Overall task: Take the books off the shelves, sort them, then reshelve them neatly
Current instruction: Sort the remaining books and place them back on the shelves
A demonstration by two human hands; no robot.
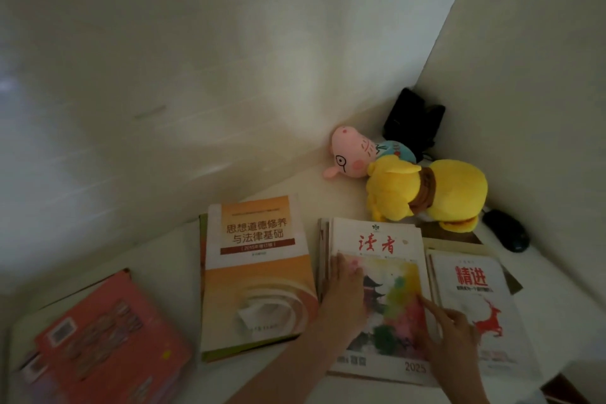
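Observation:
Several piles of books lie on a white surface. A magazine stack (390, 249) with a white cover, red characters and a colourful painting lies in the middle. My left hand (346, 292) rests flat on its left side, fingers straight. My right hand (449, 334) touches its right edge with a pointing finger, the other fingers loosely curled. To the right lies a white book with red characters and a red deer (475, 298). Left of the magazines sits an orange textbook (259, 275) on another book. At far left lies a pink-red book (108, 338).
A pink plush pig (351, 154) and a yellow plush toy (433, 190) lie in the back corner, with a black object (413, 121) behind them. A black mouse (506, 234) sits at the right. White walls close in behind and to the right.

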